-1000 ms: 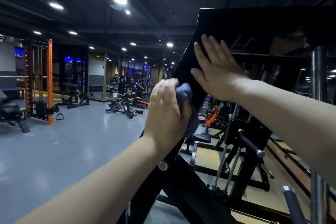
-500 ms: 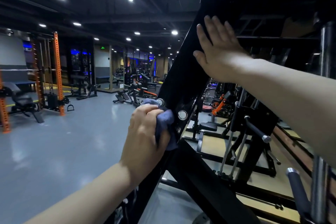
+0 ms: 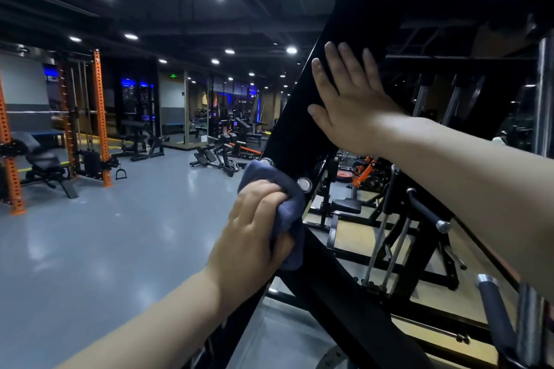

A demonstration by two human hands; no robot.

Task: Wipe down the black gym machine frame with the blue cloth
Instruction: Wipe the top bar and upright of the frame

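My left hand (image 3: 254, 237) grips the bunched blue cloth (image 3: 284, 210) against the slanted black frame (image 3: 302, 129) just beside a silver bolt (image 3: 304, 184), while my right hand (image 3: 347, 99) lies flat, fingers straight, higher on that beam.

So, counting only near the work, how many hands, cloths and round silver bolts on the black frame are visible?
Hands: 2 (left hand grips the cloth, right hand lies flat on the black frame)
Blue cloth: 1
Silver bolts: 2 (lower bolt, upper bolt at the cloth's top edge)
Total: 5
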